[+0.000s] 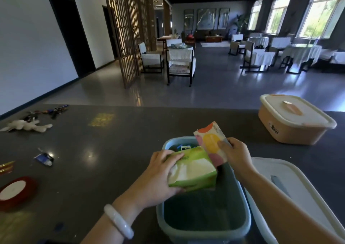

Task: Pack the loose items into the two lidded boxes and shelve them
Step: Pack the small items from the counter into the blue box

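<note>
The blue box [160,216] stands open on the surface [112,141], with some small items already at its far end. Over its far half the left hand [158,174] holds a green tissue pack [194,171], grip clamped with fingers curled over the top and thumb underneath. Just right of it, above the box's far right corner, the right hand [237,154] pinches a pink pack [211,143] at its lower edge, tilted on end.

Both packs look light, soft and squashy in slick film. They are probably best taken across the broad faces, as the green one is. The corner pinch on the pink one seems likelier to slip.

Counted:
- two boxes, the second a peach box [295,130] with its lid on, far right of the blue box
- one loose white lid [308,197], touching the blue box's right side
- two tissue packs, both in hand

Still out, well left of the blue box:
- one plush toy [28,125]
- one bunch of keys [54,111]
- one small sachet [44,158]
- one red ribbon roll [15,191]
- one shiny wrapper [6,167], cut off by the picture's edge
</note>
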